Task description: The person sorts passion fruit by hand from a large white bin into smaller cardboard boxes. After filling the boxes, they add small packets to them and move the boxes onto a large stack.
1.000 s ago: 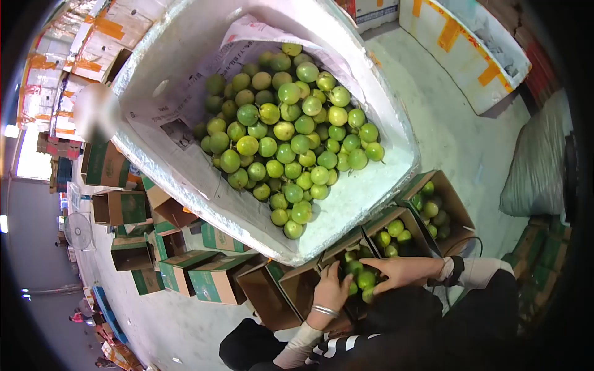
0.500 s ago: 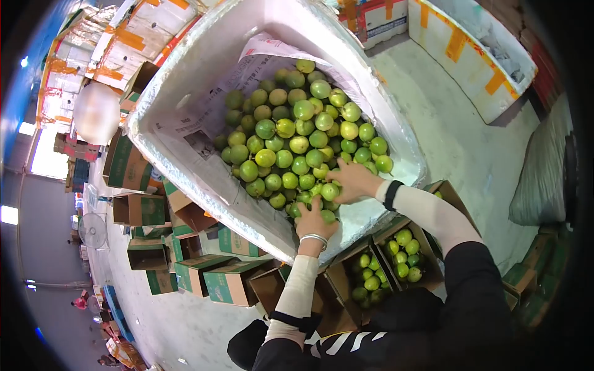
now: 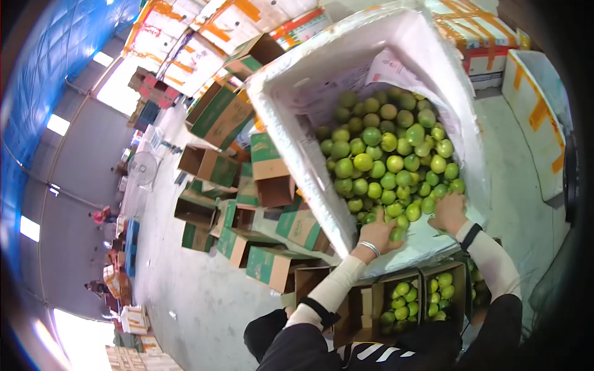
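Both arms stretch forward into the white foam box (image 3: 352, 46), forearms angling inward! Left hand (image 3: 378, 236), back up, bracelet at the wrist, presses its fingers against the green fruit (image 3: 395, 163) heaped inside, right at the pile's near edge. Right hand (image 3: 449, 213) bends at the heap's right edge, fingers slightly curled. Clamped on any? Can't tell for either! Nearer the body, cartons (image 3: 458, 287) hold more fruit.

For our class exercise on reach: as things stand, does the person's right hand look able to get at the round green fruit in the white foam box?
Probably yes: the bare right hand is inside the white foam box, right beside the heaped round green fruit, and nothing seems to block it.
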Demonstrator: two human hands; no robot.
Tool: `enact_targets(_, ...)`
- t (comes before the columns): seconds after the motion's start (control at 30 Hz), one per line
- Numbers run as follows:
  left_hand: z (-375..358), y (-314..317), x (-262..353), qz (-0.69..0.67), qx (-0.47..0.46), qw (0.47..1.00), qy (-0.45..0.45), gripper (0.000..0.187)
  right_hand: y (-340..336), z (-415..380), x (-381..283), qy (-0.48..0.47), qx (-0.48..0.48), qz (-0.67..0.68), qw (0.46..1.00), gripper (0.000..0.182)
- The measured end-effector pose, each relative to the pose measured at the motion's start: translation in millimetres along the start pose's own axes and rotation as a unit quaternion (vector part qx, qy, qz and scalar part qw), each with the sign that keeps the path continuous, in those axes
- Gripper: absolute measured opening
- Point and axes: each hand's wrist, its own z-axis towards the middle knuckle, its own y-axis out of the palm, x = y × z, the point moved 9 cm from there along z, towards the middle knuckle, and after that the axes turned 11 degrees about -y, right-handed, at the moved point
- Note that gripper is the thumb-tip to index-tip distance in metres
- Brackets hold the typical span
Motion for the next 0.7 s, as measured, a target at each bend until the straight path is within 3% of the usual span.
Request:
enact_targets(0.03, -19, -23, -5, -0.113, 0.079, 0.99, -0.009, 0.06, 0, -10, -9, -0.04, 0.01, 0.012, 0.999, 0.065)
enact_targets(0.07, -41, -38, -8, -0.232, 0.15, 0.961, -0.016, 0.059, 1, -17, -16, -0.088, 0.081, 0.005, 0.993, 0.065)
enact_targets(0.1, -65, -48, -16, -0.332, 0.201, 0.922, 0.013, 0.054, 3, -23, -19, -0.138, 0.149, -0.004, 0.979, 0.065)
enact_targets(0.13, -83, -50, -26, -0.396, 0.239, 0.882, 0.095, 0.049, -2, -29, -13, -0.145, 0.213, 0.031, 0.966, 0.051)
enact_targets(0.17, -95, -40, -39, -0.469, 0.204, 0.851, 0.122, 0.044, 11, -12, 4, -0.077, 0.205, 0.085, 0.972, 0.044)
enact_targets(0.23, -131, -25, -62, -0.604, 0.177, 0.776, 0.042, 0.036, 18, 5, 25, 0.008, 0.201, 0.131, 0.971, 0.032)
enact_targets(0.3, -158, 21, -83, -0.67, 0.145, 0.726, -0.056, 0.04, 27, 7, 16, 0.017, 0.177, 0.117, 0.977, 0.034)
enact_targets(0.37, -181, 58, -88, -0.731, 0.099, 0.663, -0.127, 0.039, 7, -8, 11, 0.015, 0.235, 0.146, 0.961, 0.038)
enact_targets(0.47, -193, 114, -89, -0.784, 0.047, 0.587, -0.196, 0.037, 10, -32, 3, -0.003, 0.223, 0.167, 0.96, 0.052)
enact_targets(0.5, -195, 117, -87, -0.787, 0.041, 0.589, -0.181, 0.037, 6, -44, 6, -0.001, 0.21, 0.149, 0.966, 0.057)
enact_targets(0.57, -200, 137, -86, -0.823, 0.021, 0.518, -0.233, 0.037, 6, -60, 30, 0.04, 0.174, 0.113, 0.978, 0.061)
enact_targets(0.63, -198, 134, -82, -0.822, 0.009, 0.527, -0.217, 0.038, 11, -62, 32, -0.043, 0.159, 0.124, 0.978, 0.063)
enact_targets(0.7, -198, 137, -82, -0.816, 0.005, 0.536, -0.214, 0.038, 9, -53, 25, -0.049, 0.155, 0.124, 0.979, 0.062)
